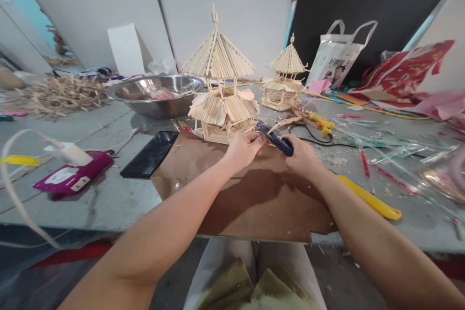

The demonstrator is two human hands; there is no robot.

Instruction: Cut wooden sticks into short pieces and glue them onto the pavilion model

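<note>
My left hand (244,151) is closed in a pinch in front of the larger pagoda model (220,60), which is built of thin pale wooden sticks. A thin wooden stick (273,129) runs from by its fingertips across the jaws of a dark blue pair of pliers (278,141). My right hand (302,155) is wrapped round the pliers' handles, with the jaws pointing toward my left fingers. Both hands are above a brown paper sheet (250,203). A smaller stick pagoda (285,75) stands behind to the right.
A steel basin (145,99) and a black phone (148,155) lie left, with a purple power strip (82,174). On the right are a yellow glue gun (321,123), a yellow-handled knife (370,197), plastic scraps and a white bag (336,60). Wooden pieces (61,94) are heaped far left.
</note>
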